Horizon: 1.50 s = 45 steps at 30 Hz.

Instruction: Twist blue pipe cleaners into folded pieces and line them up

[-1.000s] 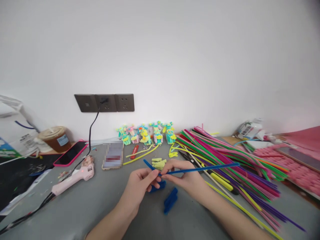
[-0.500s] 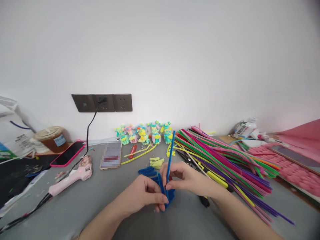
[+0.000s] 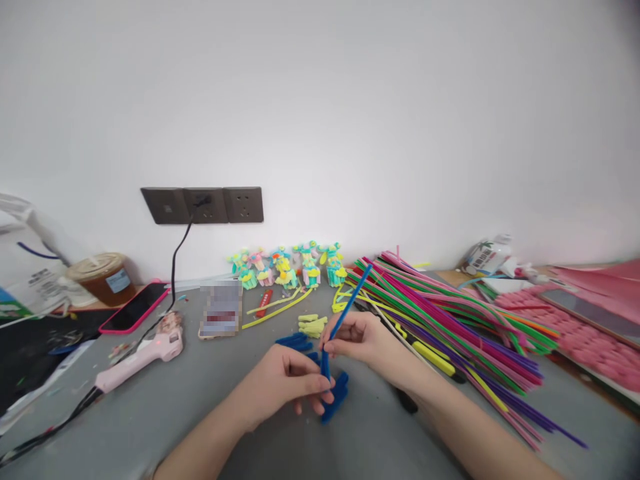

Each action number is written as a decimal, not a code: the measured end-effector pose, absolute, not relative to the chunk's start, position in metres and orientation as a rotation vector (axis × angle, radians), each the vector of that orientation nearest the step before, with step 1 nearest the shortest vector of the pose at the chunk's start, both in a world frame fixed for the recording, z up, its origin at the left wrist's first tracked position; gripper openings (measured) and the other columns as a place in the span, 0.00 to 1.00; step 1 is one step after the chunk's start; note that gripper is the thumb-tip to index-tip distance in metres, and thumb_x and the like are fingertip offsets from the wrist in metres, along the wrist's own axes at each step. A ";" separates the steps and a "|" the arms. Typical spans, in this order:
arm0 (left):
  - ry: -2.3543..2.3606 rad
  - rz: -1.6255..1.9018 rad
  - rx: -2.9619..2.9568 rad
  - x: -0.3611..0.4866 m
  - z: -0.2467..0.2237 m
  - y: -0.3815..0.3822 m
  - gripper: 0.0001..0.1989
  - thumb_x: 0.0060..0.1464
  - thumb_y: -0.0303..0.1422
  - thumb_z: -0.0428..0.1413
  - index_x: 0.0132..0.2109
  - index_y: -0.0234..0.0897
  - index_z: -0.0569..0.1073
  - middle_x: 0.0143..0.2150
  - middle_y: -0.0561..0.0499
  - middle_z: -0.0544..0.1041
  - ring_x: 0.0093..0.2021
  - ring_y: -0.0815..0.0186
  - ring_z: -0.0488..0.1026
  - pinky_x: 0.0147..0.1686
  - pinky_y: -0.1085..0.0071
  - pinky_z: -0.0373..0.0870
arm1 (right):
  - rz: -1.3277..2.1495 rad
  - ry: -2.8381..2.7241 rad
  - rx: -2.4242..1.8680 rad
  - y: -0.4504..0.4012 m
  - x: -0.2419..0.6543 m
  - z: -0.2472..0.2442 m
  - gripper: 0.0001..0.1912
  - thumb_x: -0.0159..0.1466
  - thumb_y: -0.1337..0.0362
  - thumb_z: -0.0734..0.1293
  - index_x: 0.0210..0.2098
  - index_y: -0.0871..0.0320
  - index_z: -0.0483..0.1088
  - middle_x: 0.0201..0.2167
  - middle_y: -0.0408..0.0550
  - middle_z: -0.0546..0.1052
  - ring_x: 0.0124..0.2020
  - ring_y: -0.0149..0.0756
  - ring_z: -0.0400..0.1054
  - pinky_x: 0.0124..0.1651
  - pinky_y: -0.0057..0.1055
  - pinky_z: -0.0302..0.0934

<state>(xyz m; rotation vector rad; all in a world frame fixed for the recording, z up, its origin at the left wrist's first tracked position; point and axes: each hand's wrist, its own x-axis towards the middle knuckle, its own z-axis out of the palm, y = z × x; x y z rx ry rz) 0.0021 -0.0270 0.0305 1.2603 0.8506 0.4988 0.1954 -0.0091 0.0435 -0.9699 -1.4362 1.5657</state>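
A blue pipe cleaner (image 3: 351,301) slants up to the right between my two hands. My right hand (image 3: 356,339) pinches it partway along, its free end rising past the fingers. My left hand (image 3: 299,383) grips its lower part between thumb and fingers; a doubled or second blue strand seems to show there, but I cannot tell which. Under and beside my hands lie short blue pipe cleaner pieces (image 3: 336,400), with more blue pieces (image 3: 294,341) just behind my left hand. Short yellow pieces (image 3: 313,326) sit farther back.
A bundle of coloured pipe cleaners (image 3: 450,313) covers the right side, with yellow-handled pliers (image 3: 434,358) partly behind my right arm. Several small figures (image 3: 285,267) stand along the wall. At left are a pink glue gun (image 3: 140,360), phones (image 3: 135,308) and a drink cup (image 3: 105,279).
The blue pipe cleaner has tilted from nearly upright to leaning right. My right hand has risen slightly, and the strand in my left hand has come up off the blue pieces beneath.
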 end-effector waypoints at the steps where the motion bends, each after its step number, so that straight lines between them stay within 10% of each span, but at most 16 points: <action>1: 0.868 0.528 1.266 0.002 0.030 -0.026 0.17 0.47 0.42 0.63 0.31 0.29 0.80 0.31 0.43 0.81 0.25 0.68 0.75 0.20 0.78 0.62 | 1.522 -1.435 -0.979 -0.008 0.196 0.044 0.16 0.45 0.60 0.79 0.27 0.61 0.74 0.25 0.44 0.78 0.27 0.32 0.71 0.34 0.28 0.67; 25: 0.833 0.764 0.872 0.004 0.030 -0.025 0.17 0.38 0.38 0.70 0.25 0.32 0.72 0.20 0.56 0.69 0.19 0.77 0.63 0.22 0.80 0.66 | 1.124 -1.729 -0.758 -0.014 0.193 0.041 0.08 0.61 0.59 0.70 0.31 0.57 0.72 0.36 0.49 0.73 0.45 0.40 0.68 0.47 0.35 0.63; 45: 0.816 1.032 0.651 0.011 0.022 -0.024 0.16 0.36 0.35 0.71 0.29 0.32 0.75 0.22 0.54 0.74 0.23 0.76 0.69 0.21 0.84 0.62 | 0.816 -1.963 -0.842 -0.015 0.189 0.036 0.13 0.64 0.56 0.67 0.28 0.58 0.72 0.27 0.47 0.76 0.32 0.36 0.69 0.37 0.31 0.61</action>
